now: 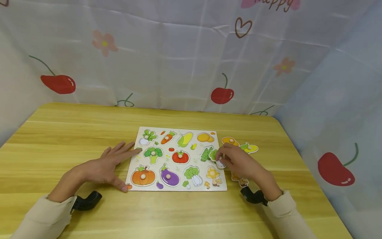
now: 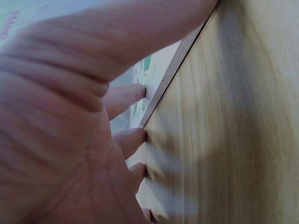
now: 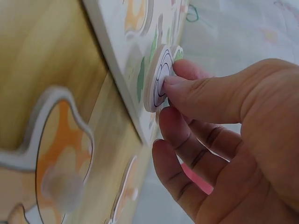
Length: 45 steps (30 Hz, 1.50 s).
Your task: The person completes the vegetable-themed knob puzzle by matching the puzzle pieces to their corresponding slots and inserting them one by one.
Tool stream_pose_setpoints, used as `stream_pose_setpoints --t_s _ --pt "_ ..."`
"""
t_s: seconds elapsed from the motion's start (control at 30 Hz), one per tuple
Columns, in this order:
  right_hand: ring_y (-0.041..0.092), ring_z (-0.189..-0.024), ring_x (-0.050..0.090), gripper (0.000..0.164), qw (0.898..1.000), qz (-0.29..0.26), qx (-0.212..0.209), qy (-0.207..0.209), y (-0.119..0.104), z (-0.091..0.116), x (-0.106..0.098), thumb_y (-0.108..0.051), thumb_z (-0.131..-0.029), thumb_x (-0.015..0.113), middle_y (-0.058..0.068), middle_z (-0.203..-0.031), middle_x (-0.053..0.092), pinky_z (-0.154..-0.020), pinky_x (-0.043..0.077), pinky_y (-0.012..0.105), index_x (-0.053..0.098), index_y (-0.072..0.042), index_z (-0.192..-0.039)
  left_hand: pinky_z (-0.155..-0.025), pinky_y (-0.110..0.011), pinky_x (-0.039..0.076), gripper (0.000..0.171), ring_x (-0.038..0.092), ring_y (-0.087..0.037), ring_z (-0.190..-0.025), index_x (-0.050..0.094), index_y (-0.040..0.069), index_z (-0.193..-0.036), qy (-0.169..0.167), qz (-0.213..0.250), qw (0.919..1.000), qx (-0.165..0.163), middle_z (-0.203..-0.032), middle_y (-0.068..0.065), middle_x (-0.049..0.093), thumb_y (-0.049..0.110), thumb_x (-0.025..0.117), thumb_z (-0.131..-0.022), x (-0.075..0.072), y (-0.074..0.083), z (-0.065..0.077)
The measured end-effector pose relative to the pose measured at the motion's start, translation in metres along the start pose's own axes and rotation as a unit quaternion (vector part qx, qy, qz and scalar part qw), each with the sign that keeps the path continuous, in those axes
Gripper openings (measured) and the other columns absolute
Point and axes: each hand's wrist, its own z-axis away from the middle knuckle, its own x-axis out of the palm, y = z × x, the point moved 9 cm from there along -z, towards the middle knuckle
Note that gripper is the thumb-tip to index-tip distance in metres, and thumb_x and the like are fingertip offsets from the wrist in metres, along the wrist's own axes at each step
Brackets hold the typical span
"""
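- Behind wood-grain table (image 1: 89, 129), saw cherry-printed sheet (image 1: 161, 66).
- Found puzzle board (image 1: 179, 188) near mid-table.
- Noted left hand (image 1: 108, 166), fingers spread, thumb at board's near left corner, forefinger on left edge.
- Saw right hand (image 1: 240, 161) pinching green-and-white vegetable piece (image 3: 158, 84) between thumb and forefinger, above board's right edge.
- Past that edge, logged corn piece (image 1: 249, 148) and mushroom piece (image 1: 243, 182) on table.

left grip (image 1: 105, 165) touching vegetable board (image 1: 195, 152), right grip (image 1: 240, 162) pinching leafy piece (image 1: 221, 164), corn piece (image 1: 252, 148) near, wooden table (image 1: 179, 215)

Table (image 1: 179, 214) bears puzzle board (image 1: 195, 154), corn (image 1: 249, 148), mushroom (image 1: 243, 183), apparently potato pieces (image 1: 230, 140).
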Motion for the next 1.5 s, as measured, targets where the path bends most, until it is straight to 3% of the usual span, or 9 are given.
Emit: stream_pose_setpoints --t_s 0.23,0.5,0.7,1.1,1.5 --pt "0.008 -0.08 0.052 0.014 1.0 0.017 -0.022 -0.002 -0.021 0.0 0.01 -0.003 -0.092 0.07 -0.005 -0.095 0.059 -0.072 0.049 0.022 0.069 -0.016 -0.096 -0.108 -0.078 -0.009 0.117 -0.004 -0.057 -0.148 0.03 0.013 -0.158 -0.002 0.006 1.0 0.001 -0.165 -0.027 0.008 0.051 0.089 -0.063 0.0 0.002 0.0" --pt "0.008 -0.083 0.053 0.012 0.999 -0.007 -0.041 -0.027 -0.05 -0.004 0.022 -0.008 -0.096 0.066 -0.007 -0.1 0.058 -0.074 0.05 0.023 0.068 -0.019 -0.1 -0.108 -0.077 -0.01 0.119 -0.006 -0.056 -0.149 0.029 0.015 -0.158 -0.01 0.008 0.9999 -0.005 -0.166 -0.025 0.006 0.052 0.089 -0.063 0.002 0.001 -0.001" --pt "0.006 -0.085 0.055 0.012 0.998 -0.001 -0.064 -0.023 -0.065 -0.008 0.026 -0.008 -0.096 0.066 -0.007 -0.102 0.06 -0.077 0.052 0.023 0.069 -0.019 -0.099 -0.108 -0.077 -0.011 0.119 -0.007 -0.055 -0.149 0.029 0.014 -0.158 -0.009 0.011 0.9999 -0.008 -0.166 -0.024 0.005 0.053 0.089 -0.063 -0.001 0.001 -0.002" --pt "0.005 -0.087 0.056 0.009 0.996 0.03 -0.07 -0.037 -0.075 -0.01 0.041 -0.013 -0.096 0.068 -0.009 -0.103 0.06 -0.079 0.053 0.024 0.069 -0.021 -0.1 -0.108 -0.076 -0.011 0.119 -0.008 -0.054 -0.149 0.028 0.015 -0.158 -0.007 0.012 0.9999 -0.005 -0.166 -0.024 0.004 0.053 0.089 -0.063 0.0 0.0 -0.002" --pt "0.006 -0.089 0.056 0.01 0.995 0.023 -0.075 -0.055 -0.076 -0.009 0.049 -0.013 -0.097 0.065 -0.01 -0.105 0.06 -0.083 0.052 0.027 0.068 -0.022 -0.1 -0.108 -0.077 -0.011 0.12 -0.008 -0.054 -0.149 0.028 0.015 -0.158 -0.006 0.011 0.9999 -0.008 -0.167 -0.023 0.005 0.054 0.089 -0.063 0.0 0.001 -0.001"
